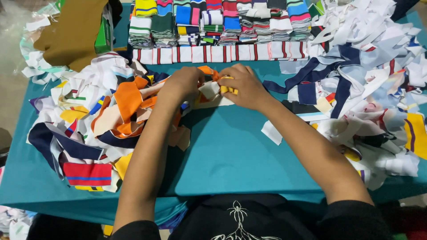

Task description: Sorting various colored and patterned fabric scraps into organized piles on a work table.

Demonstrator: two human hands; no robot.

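My left hand [183, 83] and my right hand [243, 85] meet over the far middle of a teal-covered table [231, 151]. Both are closed on a small bundle of fabric strips [212, 89], white, orange and yellow, held between them. My right fingers pinch a yellow piece at the bundle's right end. My left hand rests against the edge of a loose heap of fabric strips [102, 115], with orange, white, navy and red pieces, on the left.
A second loose heap of strips [369, 89], mostly white and navy, covers the right side. Folded striped stacks [222, 22] stand in a row at the back. A brown cloth [71, 35] and a green box [103, 38] lie at the back left.
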